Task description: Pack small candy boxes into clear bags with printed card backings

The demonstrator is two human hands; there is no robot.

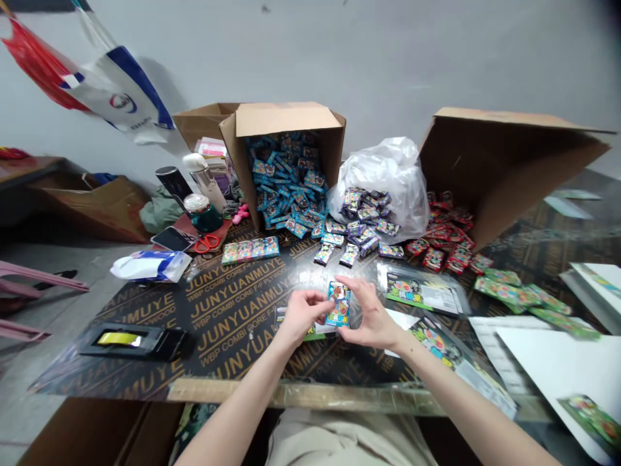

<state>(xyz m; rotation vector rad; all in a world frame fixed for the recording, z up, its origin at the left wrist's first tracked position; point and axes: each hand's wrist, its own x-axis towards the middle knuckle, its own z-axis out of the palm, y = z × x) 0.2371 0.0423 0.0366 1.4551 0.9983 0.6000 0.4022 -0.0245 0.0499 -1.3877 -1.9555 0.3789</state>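
OK so you've got the blue pack (pixel 338 304) right between your hands, near the front edge of the table (pixel 233 317), printed face toward you and its long side running away from you. Your left hand (pixel 301 314) has a narrow pinch on it, thumb and finger meeting at the left edge around mid-height. Your right hand (pixel 371 317) is spread wider, kinda like a C: thumb at the bottom right corner, index finger up at the top edge, so the pack sits in the mouth of that grip and your palm stays off it. Both hands are on the same 1 pack. Something flat with a green edge pokes out underneath, mostly hidden by your hands, so can't tell what it is.

Straight past your fingers there's a loose bunch of purple packs (pixel 358 226) spilling from a clear bag (pixel 383 162). Left of that, a box (pixel 286 116) on its side is stuffed with more blue ones, and 4 packs in a row (pixel 251 250) lie nearer you. Red packs (pixel 449 239) are off to the right, green packs (pixel 521 294) farther over.
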